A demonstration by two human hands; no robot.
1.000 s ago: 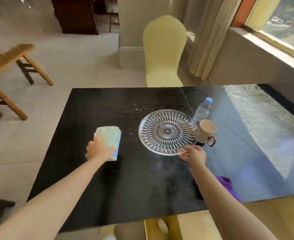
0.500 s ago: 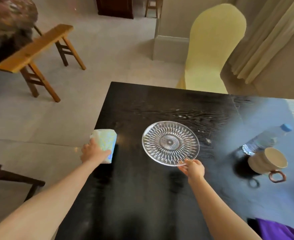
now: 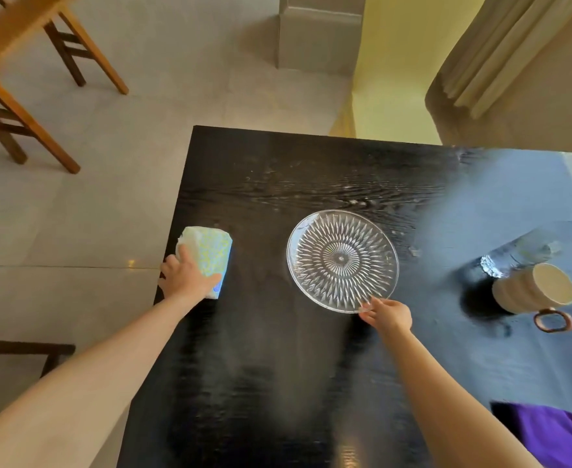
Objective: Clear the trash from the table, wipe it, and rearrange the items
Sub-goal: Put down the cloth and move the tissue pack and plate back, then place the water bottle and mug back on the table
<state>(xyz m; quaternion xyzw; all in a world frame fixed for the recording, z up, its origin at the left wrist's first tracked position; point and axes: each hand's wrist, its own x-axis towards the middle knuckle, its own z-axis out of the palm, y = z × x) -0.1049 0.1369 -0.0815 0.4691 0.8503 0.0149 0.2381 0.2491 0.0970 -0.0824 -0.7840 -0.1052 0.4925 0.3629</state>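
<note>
A clear cut-glass plate (image 3: 342, 260) lies flat near the middle of the black table (image 3: 277, 366). My right hand (image 3: 388, 315) pinches its near rim. My left hand (image 3: 186, 276) presses on a pale blue and yellow tissue pack (image 3: 210, 251) at the table's left edge. A beige mug (image 3: 534, 292) with a brown handle stands at the right. Just behind the mug stands a clear water bottle (image 3: 541, 246) with a blue cap. A purple cloth (image 3: 558, 434) lies at the near right corner.
A yellow covered chair (image 3: 399, 69) stands behind the table's far edge, with curtains (image 3: 500, 52) to its right. Wooden stools (image 3: 18, 79) stand on the tiled floor at the left. A dark wooden piece (image 3: 21, 349) juts in at the lower left.
The plate has slid left, away from the mug and bottle, with my right hand on its rim. The tissue pack has moved left to the table's edge under my left hand. My view has swung left.
</note>
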